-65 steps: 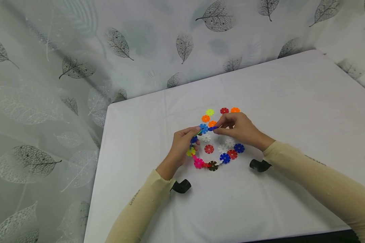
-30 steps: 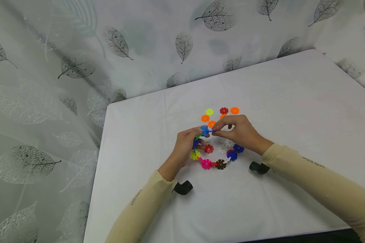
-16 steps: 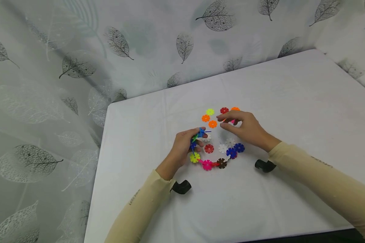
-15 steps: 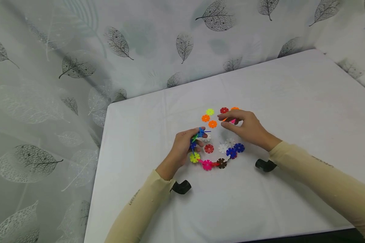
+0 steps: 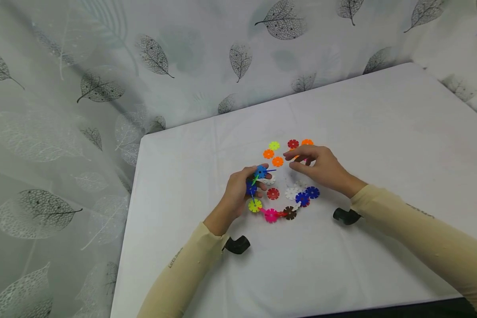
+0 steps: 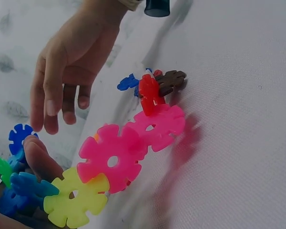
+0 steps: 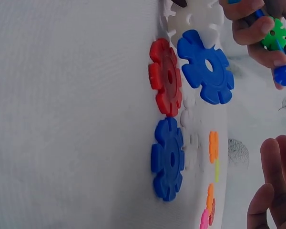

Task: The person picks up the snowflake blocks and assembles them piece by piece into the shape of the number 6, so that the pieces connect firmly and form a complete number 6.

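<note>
My left hand (image 5: 234, 194) holds one end of a chain of interlocked plastic snowflake discs, with the thumb against a light blue disc (image 5: 260, 172). A dark blue disc (image 6: 21, 138) sticks out beyond that thumb in the left wrist view. From the hand the chain hangs through a yellow disc (image 6: 83, 205), pink discs (image 6: 102, 155) and a red one to a brown disc (image 5: 289, 213), ending near a blue disc (image 5: 302, 199). My right hand (image 5: 323, 170) hovers right of the held end, fingers loosely bent and apart, nothing between them.
Loose discs lie on the white tablecloth (image 5: 381, 247): orange (image 5: 278, 161), yellow-green (image 5: 274, 145) and dark red (image 5: 293, 144) beyond the hands. A red disc (image 5: 273, 193), white discs and a blue disc (image 5: 312, 192) lie inside or beside the chain's curve. Black wrist cameras hang under both forearms.
My right hand has let go of the dark blue disc at the chain's end and drawn back to the right. The chain's lower part swung rightward earlier; my left hand keeps its hold.
</note>
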`<state>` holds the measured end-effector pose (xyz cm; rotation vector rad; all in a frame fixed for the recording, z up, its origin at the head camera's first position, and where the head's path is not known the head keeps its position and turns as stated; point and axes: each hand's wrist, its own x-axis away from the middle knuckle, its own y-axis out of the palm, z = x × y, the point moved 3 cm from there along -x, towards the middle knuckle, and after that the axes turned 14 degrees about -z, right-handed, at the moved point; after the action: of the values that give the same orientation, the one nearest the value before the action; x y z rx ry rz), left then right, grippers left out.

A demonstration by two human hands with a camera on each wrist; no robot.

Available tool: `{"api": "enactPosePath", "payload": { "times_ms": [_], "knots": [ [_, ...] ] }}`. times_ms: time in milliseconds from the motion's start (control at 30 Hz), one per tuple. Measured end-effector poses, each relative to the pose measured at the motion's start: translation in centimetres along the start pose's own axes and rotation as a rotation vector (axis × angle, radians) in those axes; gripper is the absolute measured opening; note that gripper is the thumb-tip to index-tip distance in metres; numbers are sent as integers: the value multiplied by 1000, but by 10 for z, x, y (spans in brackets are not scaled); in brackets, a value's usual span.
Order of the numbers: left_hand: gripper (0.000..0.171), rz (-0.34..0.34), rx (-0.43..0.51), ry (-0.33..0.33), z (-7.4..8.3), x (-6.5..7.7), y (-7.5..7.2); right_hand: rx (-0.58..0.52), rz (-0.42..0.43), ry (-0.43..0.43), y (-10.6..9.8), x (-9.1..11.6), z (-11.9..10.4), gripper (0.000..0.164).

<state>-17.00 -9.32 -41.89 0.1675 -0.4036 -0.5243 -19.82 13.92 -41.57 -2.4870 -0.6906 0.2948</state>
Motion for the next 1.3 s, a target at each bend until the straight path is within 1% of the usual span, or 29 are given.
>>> {"api": "enactPosePath", "payload": {
  "times_ms": [133, 300, 467, 767, 1067, 1300],
  "knots": [
    [50, -16, 25, 3, 0, 0, -1, 19, -50, -15, 4, -2, 0, 28],
    [50, -37, 54, 14, -1, -1, -1, 35, -71, -25, 7, -3, 0, 28],
    [50, -28, 73, 15, -1, -2, -2, 55, -74, -11, 7, -3, 2, 28],
    [51, -13, 82, 26, 0, -1, -4, 48, -75, 17, 7, -4, 5, 29],
    [52, 6, 129, 18, 1, -2, -4, 50, -72, 40, 6, -3, 6, 29],
    [55, 12, 155, 22, 1, -2, -6, 58, -62, 66, 3, -2, 11, 30]
  ]
}}
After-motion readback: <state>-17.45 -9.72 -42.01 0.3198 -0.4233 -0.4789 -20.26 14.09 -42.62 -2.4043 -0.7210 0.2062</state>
